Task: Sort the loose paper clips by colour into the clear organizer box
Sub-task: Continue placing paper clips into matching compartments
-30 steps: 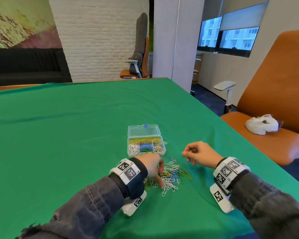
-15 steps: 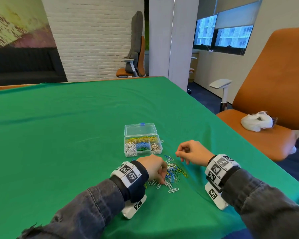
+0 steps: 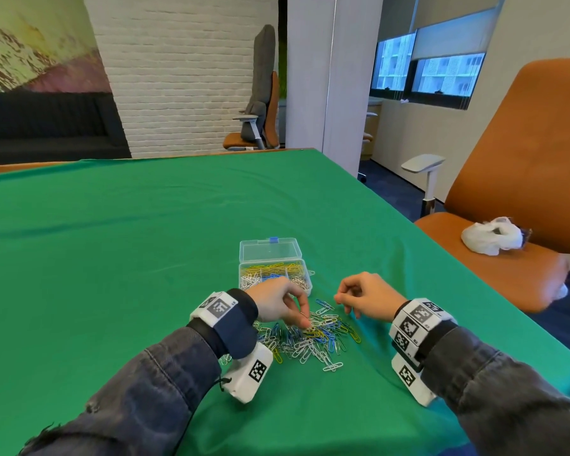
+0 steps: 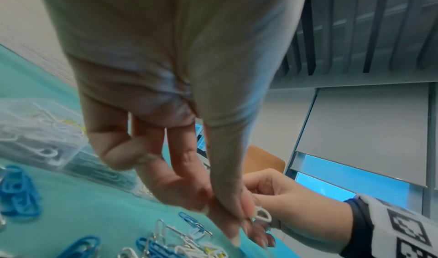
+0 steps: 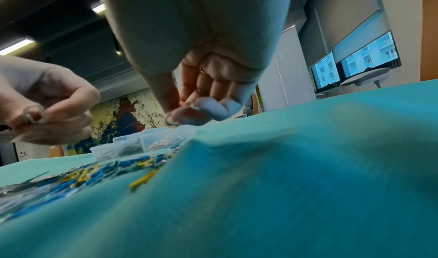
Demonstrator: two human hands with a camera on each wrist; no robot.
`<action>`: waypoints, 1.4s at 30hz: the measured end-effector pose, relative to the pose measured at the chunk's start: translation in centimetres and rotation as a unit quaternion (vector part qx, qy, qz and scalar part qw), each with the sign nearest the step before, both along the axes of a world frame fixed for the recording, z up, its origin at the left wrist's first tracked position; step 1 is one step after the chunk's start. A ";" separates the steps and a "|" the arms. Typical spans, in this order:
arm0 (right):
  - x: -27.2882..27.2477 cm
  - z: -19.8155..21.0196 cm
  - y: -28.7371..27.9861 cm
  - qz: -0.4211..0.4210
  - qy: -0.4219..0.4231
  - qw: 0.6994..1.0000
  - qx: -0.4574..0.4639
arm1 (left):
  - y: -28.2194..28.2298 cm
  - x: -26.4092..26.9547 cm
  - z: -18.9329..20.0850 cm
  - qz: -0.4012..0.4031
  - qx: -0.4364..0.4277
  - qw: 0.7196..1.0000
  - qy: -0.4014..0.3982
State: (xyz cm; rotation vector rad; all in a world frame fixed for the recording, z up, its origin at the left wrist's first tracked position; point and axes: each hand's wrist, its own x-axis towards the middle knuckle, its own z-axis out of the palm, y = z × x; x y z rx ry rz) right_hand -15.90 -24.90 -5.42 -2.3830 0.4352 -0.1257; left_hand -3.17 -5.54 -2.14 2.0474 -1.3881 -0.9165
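The loose paper clips (image 3: pixel 313 340), blue, yellow and white or silver, lie in a pile on the green cloth. Just beyond them stands the clear organizer box (image 3: pixel 270 251) with its lid open and sorted clips in its compartments. My left hand (image 3: pixel 302 323) reaches down over the far side of the pile. In the left wrist view its thumb and forefinger pinch a white clip (image 4: pixel 262 215). My right hand (image 3: pixel 339 298) hovers to the right of the pile with its fingers curled and its thumb against the fingertips (image 5: pixel 171 120). Whether it holds anything is hidden.
The green table (image 3: pixel 145 258) stretches far to the left and back. Its right edge is close to my right arm. Beyond that edge stands an orange chair (image 3: pixel 524 192) with a white plastic bag (image 3: pixel 491 238) on its seat.
My left hand's fingertips have shifted from the near side of the pile towards the box side. The right hand has kept its curled pose. The head view has tilted slightly.
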 end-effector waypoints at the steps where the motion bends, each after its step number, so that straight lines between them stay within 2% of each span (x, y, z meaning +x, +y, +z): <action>1: 0.0 0.0 0.0 0.002 -0.004 1.000 0.002 | 0.0 0.1 0.1 0.003 -0.004 1.000 0.008; 9: -0.4 1.1 1.4 0.068 -0.069 0.991 0.090 | -0.3 0.6 -0.8 0.058 -0.038 0.997 0.029; 13: -0.5 1.2 1.8 0.120 -0.060 0.987 0.088 | -0.7 0.0 -1.1 0.091 -0.067 0.993 0.043; 20: -0.4 1.0 1.3 0.122 -0.067 0.987 0.082 | -0.6 0.4 -1.4 0.128 -0.064 0.986 0.087; 23: -0.4 0.9 1.2 0.111 -0.071 0.988 0.078 | -0.4 1.0 -1.4 0.151 -0.039 0.987 0.032; 28: -0.2 0.7 1.3 0.107 -0.077 0.989 0.067 | -0.3 1.0 -1.3 0.098 0.007 0.994 -0.052; 31: -0.2 0.8 1.4 0.109 -0.084 0.987 0.079 | -0.8 0.1 -1.3 0.075 -0.016 0.994 -0.079; 34: -0.1 0.7 1.6 0.118 -0.085 0.986 0.082 | -1.3 -0.4 -1.5 0.083 -0.078 0.991 -0.068; 37: 0.0 0.7 1.5 0.105 -0.086 0.987 0.083 | -0.9 0.5 -0.7 0.121 -0.092 0.985 -0.083; 39: 0.1 0.6 1.4 0.090 -0.087 0.989 0.075 | -0.1 2.0 0.1 0.179 -0.065 0.972 -0.138; 42: 0.1 0.5 1.3 0.086 -0.073 0.993 0.047 | 1.3 4.3 0.7 0.276 -0.001 0.925 -0.260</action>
